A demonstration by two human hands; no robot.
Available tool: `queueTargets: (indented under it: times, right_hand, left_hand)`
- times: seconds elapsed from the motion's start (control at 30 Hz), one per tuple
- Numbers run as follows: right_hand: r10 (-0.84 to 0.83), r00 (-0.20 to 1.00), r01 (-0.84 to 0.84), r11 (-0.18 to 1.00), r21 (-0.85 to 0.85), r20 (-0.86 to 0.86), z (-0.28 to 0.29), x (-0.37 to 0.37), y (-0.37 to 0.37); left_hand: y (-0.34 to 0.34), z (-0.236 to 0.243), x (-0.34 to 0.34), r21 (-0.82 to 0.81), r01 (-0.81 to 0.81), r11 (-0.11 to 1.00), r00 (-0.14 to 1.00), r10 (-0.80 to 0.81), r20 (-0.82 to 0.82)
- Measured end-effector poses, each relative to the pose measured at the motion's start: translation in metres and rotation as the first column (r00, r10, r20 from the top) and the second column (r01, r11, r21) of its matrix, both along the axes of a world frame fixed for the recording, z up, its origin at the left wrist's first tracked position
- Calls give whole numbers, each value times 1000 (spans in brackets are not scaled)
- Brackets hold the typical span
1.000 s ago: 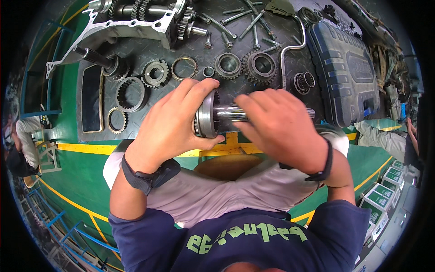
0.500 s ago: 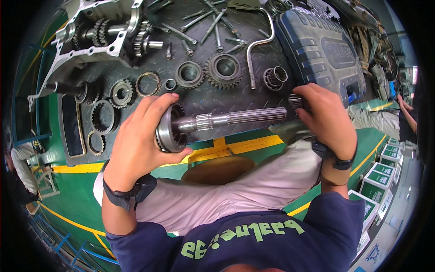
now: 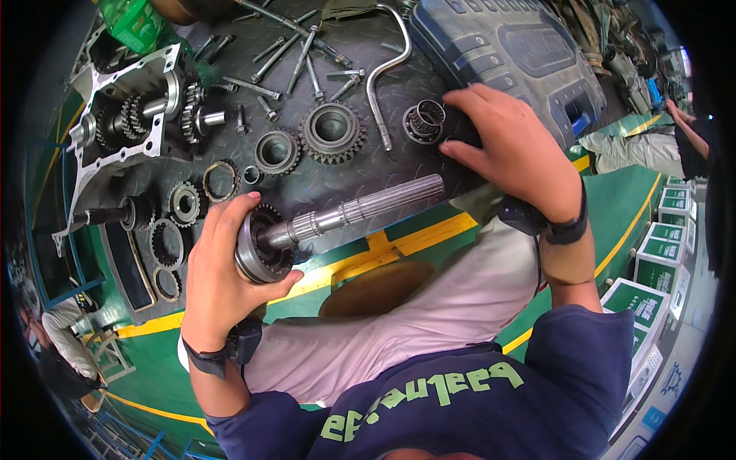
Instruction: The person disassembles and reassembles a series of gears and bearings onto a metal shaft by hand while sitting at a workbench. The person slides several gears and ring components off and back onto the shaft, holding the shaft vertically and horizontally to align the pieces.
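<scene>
Gripping the gear (image 3: pixel 259 259), my left hand (image 3: pixel 211 280) holds the shaft (image 3: pixel 356 209) over the near edge of the bench (image 3: pixel 360 170); my right hand (image 3: pixel 515 142), fingers parted, is beside the bearing (image 3: pixel 424 121). I should hold the shaft steady, its splines (image 3: pixel 406 193) clear of knocks.

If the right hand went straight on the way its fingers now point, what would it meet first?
Most likely the small caged bearing, just ahead of the right hand; depth is unclear, so it might pass above.

Glossy green floor (image 3: pixel 161 368) out here, broad yellow painted stripes (image 3: pixel 437 233) slicing across, a round brown stool (image 3: pixel 368 295) mid-scene, a blue metal frame (image 3: pixel 73 291) standing left!
</scene>
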State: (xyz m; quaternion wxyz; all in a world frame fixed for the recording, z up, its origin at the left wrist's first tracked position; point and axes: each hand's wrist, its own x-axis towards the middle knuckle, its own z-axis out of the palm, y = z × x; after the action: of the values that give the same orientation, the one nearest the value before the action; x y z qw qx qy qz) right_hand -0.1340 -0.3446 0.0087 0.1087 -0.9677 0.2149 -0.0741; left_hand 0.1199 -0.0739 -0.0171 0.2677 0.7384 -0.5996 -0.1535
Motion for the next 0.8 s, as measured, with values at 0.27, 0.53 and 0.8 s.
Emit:
queueTargets:
  times: [0.27,0.53,0.8]
  right_hand:
    - [79,974,-94,994,59,214,-24,23,-14]
    - [263,941,-322,890,323,213,-15,-1,-5]
    - [278,945,-309,933,185,174,-26,-6,-6]
  left_hand:
    - [0,-3,0,30,-18,999,1000,18,-1]
    - [1,-4,-1,19,-9,1000,1000,9,24]
    - [-1,-2,-3,61,-36,998,999,35,15]
